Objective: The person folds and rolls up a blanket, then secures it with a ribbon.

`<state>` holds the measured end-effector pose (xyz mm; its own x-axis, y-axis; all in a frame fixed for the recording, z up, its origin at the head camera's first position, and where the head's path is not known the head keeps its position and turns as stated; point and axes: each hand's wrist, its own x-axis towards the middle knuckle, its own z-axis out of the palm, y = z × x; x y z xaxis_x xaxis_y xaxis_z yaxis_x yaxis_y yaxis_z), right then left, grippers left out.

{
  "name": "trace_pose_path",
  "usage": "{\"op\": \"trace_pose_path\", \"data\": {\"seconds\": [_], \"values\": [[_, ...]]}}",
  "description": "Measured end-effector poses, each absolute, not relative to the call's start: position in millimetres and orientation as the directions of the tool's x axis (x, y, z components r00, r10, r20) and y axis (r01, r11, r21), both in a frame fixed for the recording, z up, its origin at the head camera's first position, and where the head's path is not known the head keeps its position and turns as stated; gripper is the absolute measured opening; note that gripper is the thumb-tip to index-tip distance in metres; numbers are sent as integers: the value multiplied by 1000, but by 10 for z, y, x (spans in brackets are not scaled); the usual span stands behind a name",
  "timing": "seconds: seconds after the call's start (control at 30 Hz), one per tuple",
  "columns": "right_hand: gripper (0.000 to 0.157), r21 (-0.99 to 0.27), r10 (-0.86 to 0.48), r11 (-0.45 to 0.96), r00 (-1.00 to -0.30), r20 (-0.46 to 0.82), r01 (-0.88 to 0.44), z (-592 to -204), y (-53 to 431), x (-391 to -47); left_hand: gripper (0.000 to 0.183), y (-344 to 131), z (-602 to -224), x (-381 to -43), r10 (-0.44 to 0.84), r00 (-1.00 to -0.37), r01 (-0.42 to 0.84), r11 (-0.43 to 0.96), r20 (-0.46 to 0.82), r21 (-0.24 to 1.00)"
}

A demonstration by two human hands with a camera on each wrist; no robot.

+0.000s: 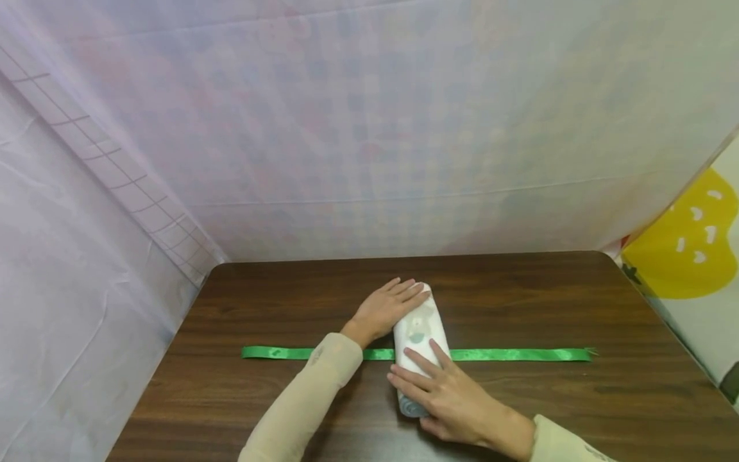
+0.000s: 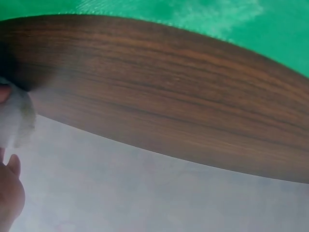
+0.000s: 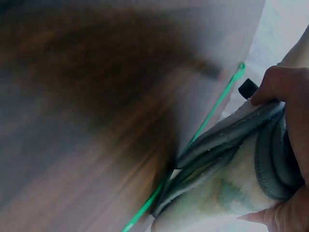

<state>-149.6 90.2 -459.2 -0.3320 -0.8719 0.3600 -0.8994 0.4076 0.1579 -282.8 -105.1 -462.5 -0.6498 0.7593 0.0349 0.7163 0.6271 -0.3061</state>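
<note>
I am holding my sleeved left forearm [image 1: 303, 404] on a slant, rising rightward from the lower edge of the head view to the bare left wrist [image 1: 356, 332]. My left hand [image 1: 382, 311] is lying palm down, its straight fingers pointing away from me and rightward. My right forearm [image 1: 562, 441] is slanting leftward from the lower right, and the right wrist [image 1: 514, 431] is showing bare. I am resting my right hand [image 1: 456, 399] palm down, nearer my body than the left, fingers fanning out and thumb [image 1: 435, 427] lying apart from them. Both hands are sitting near each other without touching.
</note>
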Motion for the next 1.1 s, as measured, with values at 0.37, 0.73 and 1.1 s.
{"op": "trace_pose_path", "data": {"seconds": [0.37,0.73,1.1], "values": [[82,157,-886,396,-331,326,-905,-4657,875,-1477,63,-1043,-4666,-2789,736,-676,709,637,-34,-302],[76,121,-884,400,-347,314,-908,-4706,858,-1440,62,-1040,-4697,-2738,740,-670,712,619,-59,-331],[75,77,-905,374,-345,248,-924,-4731,833,-1414,63,-1047,-4717,-2708,731,-678,704,614,-80,-356]]}}
